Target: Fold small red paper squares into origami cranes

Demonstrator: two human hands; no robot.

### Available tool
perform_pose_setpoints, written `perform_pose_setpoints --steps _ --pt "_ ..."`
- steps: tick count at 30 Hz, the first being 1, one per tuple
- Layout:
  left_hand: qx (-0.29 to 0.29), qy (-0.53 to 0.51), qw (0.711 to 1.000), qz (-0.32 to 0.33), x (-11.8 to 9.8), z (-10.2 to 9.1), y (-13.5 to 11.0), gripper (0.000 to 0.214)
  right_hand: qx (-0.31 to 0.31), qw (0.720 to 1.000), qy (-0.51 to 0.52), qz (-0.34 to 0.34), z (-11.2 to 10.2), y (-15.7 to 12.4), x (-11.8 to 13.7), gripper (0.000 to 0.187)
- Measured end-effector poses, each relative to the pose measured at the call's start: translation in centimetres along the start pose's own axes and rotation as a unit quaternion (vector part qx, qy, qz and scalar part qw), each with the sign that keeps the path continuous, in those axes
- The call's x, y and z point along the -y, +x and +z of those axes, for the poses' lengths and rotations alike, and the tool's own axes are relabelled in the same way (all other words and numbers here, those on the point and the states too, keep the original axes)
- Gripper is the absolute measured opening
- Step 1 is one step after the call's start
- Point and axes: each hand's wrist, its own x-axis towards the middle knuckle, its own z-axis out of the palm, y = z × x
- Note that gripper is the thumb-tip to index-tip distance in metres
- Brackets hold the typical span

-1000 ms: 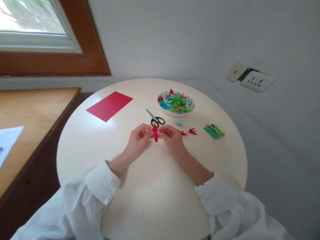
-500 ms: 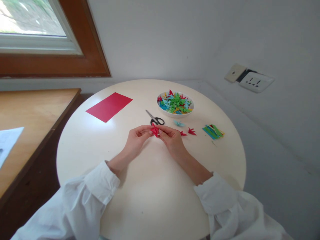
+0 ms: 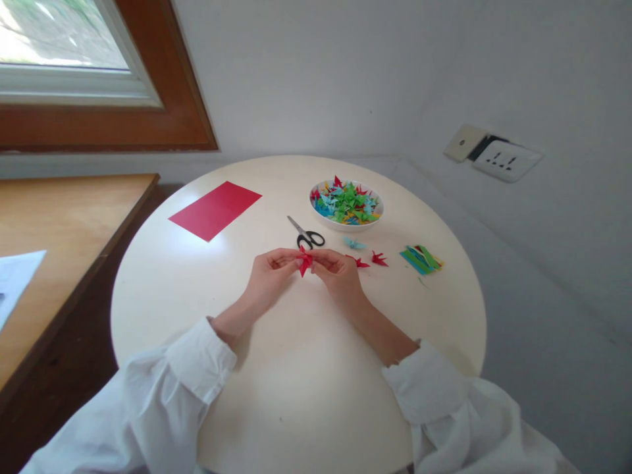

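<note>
A small folded piece of red paper [image 3: 304, 261] is pinched between both my hands above the middle of the round cream table [image 3: 296, 368]. My left hand [image 3: 269, 275] grips its left side with thumb and fingers closed. My right hand [image 3: 338, 272] pinches its right side the same way. Just behind my hands lie black-handled scissors [image 3: 307, 234]. To the right of my right hand rest two small red folded cranes [image 3: 379, 259] and a light blue one [image 3: 353, 243].
A white bowl [image 3: 346, 224] heaped with coloured paper cranes stands behind the scissors. A flat red sheet [image 3: 215, 209] lies at the back left. Coloured paper strips [image 3: 421, 259] lie at the right. A wooden desk [image 3: 59, 230] adjoins on the left; wall sockets [image 3: 506, 160] are at the right.
The red folded paper stood upright between my fingers; now it is turned and folded smaller, mostly hidden in the pinch. Both hands have stayed in the same place.
</note>
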Motion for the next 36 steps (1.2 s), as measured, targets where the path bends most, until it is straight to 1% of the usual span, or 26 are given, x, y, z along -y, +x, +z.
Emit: perform_pose_setpoints --steps 4,10,13,15,21,24,29,32,36 --pt "0.011 0.001 1.000 -0.005 0.0 -0.1 0.0 0.022 -0.003 1.000 -0.026 -0.012 -0.1 -0.1 -0.3 0.013" --pt "-0.021 -0.002 0.999 0.033 -0.2 0.1 -0.1 0.014 -0.023 0.992 -0.103 -0.063 -0.2 0.0 -0.3 0.008" --pt "-0.007 0.001 1.000 0.006 -0.3 0.3 -0.3 0.016 -0.015 0.995 -0.090 -0.042 -0.2 0.0 -0.4 0.009" --pt "-0.009 0.008 1.000 -0.010 -0.4 0.4 -0.4 0.017 -0.013 0.997 -0.078 -0.020 -0.2 0.0 -0.5 0.011" --pt "-0.020 0.023 0.999 0.009 -0.2 0.2 -0.3 0.022 -0.022 0.999 -0.034 -0.007 0.0 -0.1 -0.5 0.016" --pt "-0.007 0.006 1.000 0.010 0.0 0.1 -0.1 0.025 -0.020 0.999 -0.026 -0.014 0.1 -0.1 -0.3 0.020" --pt "0.033 -0.018 0.998 -0.055 0.3 0.1 -0.1 0.027 -0.027 0.999 -0.022 -0.019 0.1 -0.2 0.0 0.020" --pt "0.059 -0.001 0.997 -0.050 0.5 0.1 -0.1 0.029 -0.030 0.999 -0.016 -0.008 0.1 -0.1 0.0 0.023" --pt "0.069 0.031 0.996 -0.051 0.6 -0.1 0.0 0.029 -0.028 0.999 -0.019 0.002 0.0 -0.1 -0.1 0.026"
